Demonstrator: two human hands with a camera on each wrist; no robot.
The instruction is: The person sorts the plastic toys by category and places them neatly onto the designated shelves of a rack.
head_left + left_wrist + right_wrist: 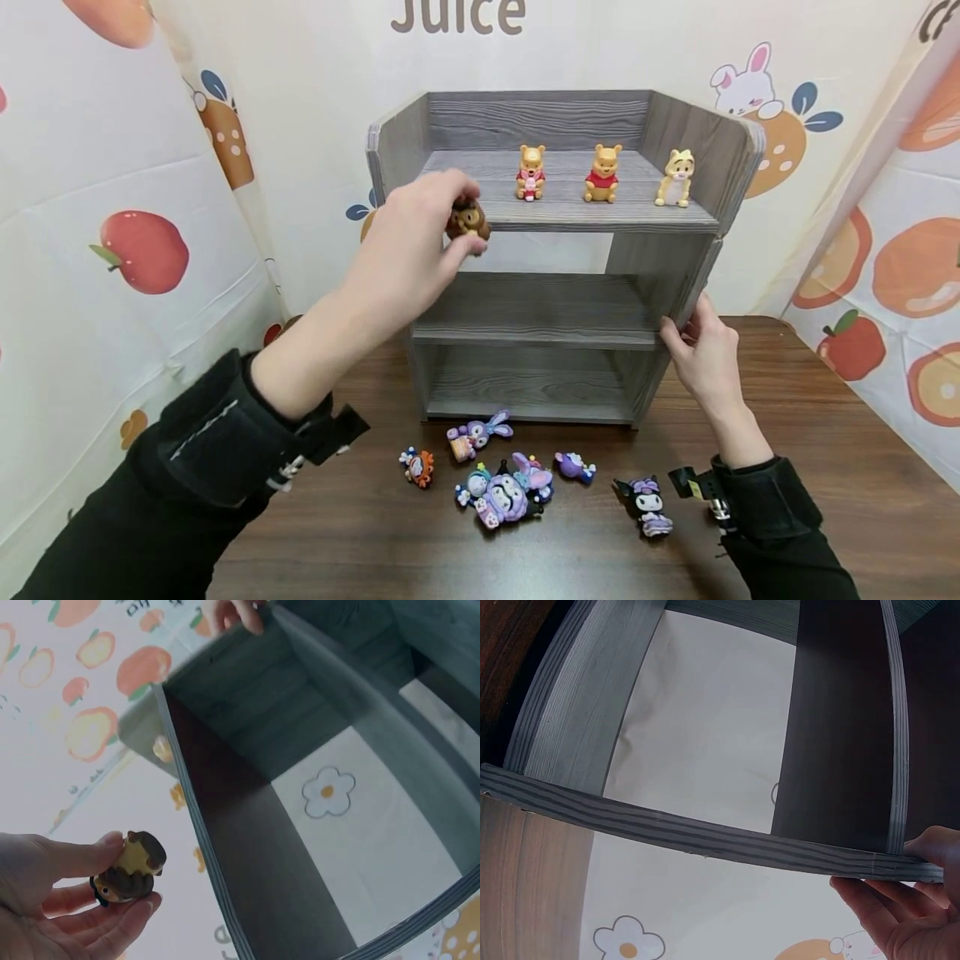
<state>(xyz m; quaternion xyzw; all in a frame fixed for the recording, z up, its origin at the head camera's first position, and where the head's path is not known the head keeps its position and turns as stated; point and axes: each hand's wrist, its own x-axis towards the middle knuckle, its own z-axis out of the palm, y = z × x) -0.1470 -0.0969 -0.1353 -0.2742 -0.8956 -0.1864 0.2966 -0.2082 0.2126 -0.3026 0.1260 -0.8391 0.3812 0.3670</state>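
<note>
My left hand (420, 237) pinches a small brown owl figurine (468, 218) between thumb and fingers, just in front of the left part of the top shelf. In the left wrist view the figurine (135, 868) shows its brown and yellow body. On the grey wood-grain shelf unit (536, 310), my right hand (705, 354) grips the right side panel's front edge, thumb inside and fingers outside. Two yellow bear figurines in red, one (530, 173) holding something pink and the other (602, 173) plain, sit upright on top. A pale yellow chipmunk-like figurine (676, 178) stands to their right.
Several purple figurines lie in a cluster (506, 496) on the brown table (337, 533) before the unit. An orange-and-blue figurine (417, 467) is left of them, a black-and-purple one (647, 507) to the right. Fruit-printed cloth (300, 100) surrounds the table.
</note>
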